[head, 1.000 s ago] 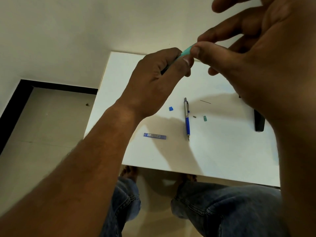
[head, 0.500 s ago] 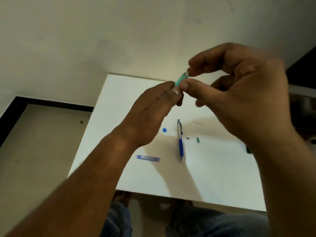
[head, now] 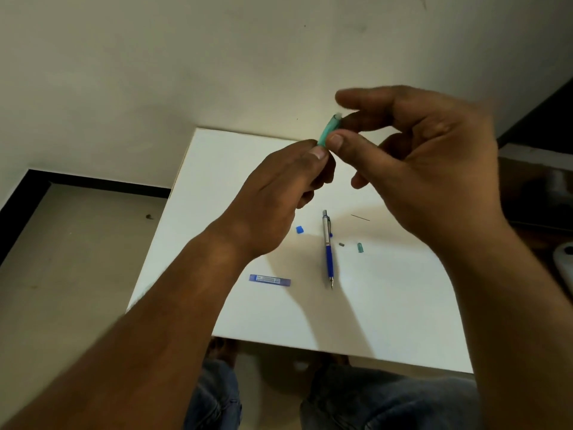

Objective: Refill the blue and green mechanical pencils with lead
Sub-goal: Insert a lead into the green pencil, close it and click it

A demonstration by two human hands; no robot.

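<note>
My left hand (head: 279, 197) grips the green mechanical pencil (head: 329, 130), whose open top end sticks up above my fingers. My right hand (head: 418, 169) is pinched at that top end, thumb and forefinger touching the barrel; any lead between them is too thin to see. The blue mechanical pencil (head: 328, 248) lies on the white table (head: 387, 305), tip toward me. Beside it lie a blue cap (head: 299, 229), a small grey eraser (head: 341, 244), a green cap (head: 360, 247) and a loose lead (head: 360, 217). The blue lead case (head: 269, 279) lies nearer to me on the left.
The table stands against a pale wall. Bare floor with a black skirting lies to the left. A dark object (head: 539, 193) sits at the right edge of the view. My knees in jeans (head: 372, 398) show below the table's front edge.
The view has tilted up, so the table sits lower in frame. Both hands have moved away from the camera with the green pencil, and more of its top end shows.
</note>
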